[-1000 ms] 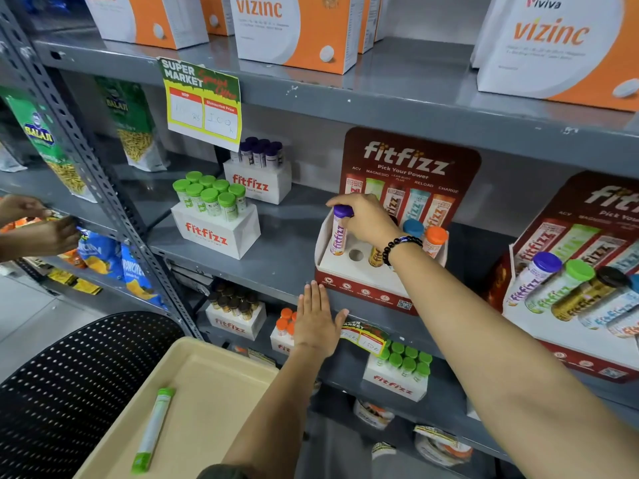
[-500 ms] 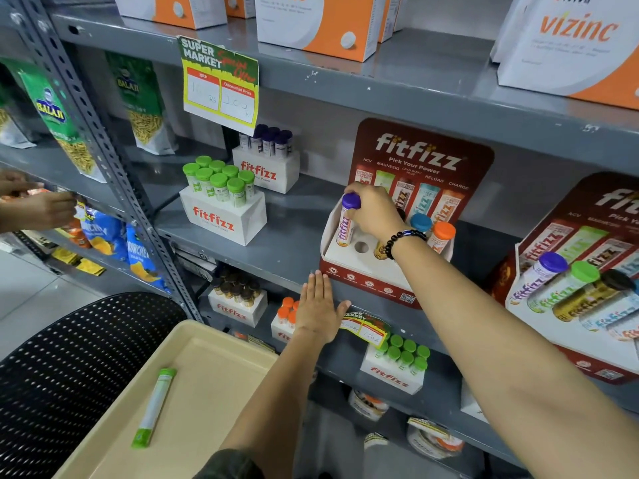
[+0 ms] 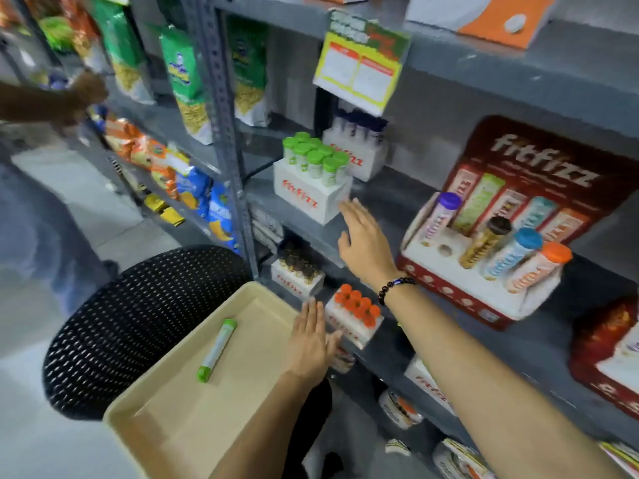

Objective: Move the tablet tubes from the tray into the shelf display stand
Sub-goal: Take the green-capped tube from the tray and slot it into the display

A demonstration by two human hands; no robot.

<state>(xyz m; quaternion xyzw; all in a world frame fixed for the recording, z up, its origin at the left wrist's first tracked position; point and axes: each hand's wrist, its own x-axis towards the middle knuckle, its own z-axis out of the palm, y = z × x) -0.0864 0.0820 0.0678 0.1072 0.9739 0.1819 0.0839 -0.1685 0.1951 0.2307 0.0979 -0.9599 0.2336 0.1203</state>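
Observation:
One green-capped tablet tube (image 3: pixel 217 350) lies flat in the beige tray (image 3: pixel 166 423) resting on a black perforated chair. The red and white fitfizz display stand (image 3: pixel 463 292) sits on the grey shelf at right. It holds a purple-capped tube (image 3: pixel 441 217), a dark-capped gold tube (image 3: pixel 485 242), a blue-capped and an orange-capped tube; one round slot (image 3: pixel 445 250) shows empty. My right hand (image 3: pixel 363 242) hovers open left of the stand, holding nothing. My left hand (image 3: pixel 311 340) rests flat and open at the tray's far corner, against the shelf edge.
White fitfizz boxes of green-capped tubes (image 3: pixel 313 181), dark-capped and orange-capped tubes (image 3: pixel 356 318) stand on the shelves. A second red stand (image 3: pixel 608 354) is at far right. Snack bags fill the left shelves, where another person's arm (image 3: pixel 52 102) reaches in. A price card hangs above.
My right hand let go of the purple-capped tube, which now stands in the display stand, and drew back left and down. My view swung left and down.

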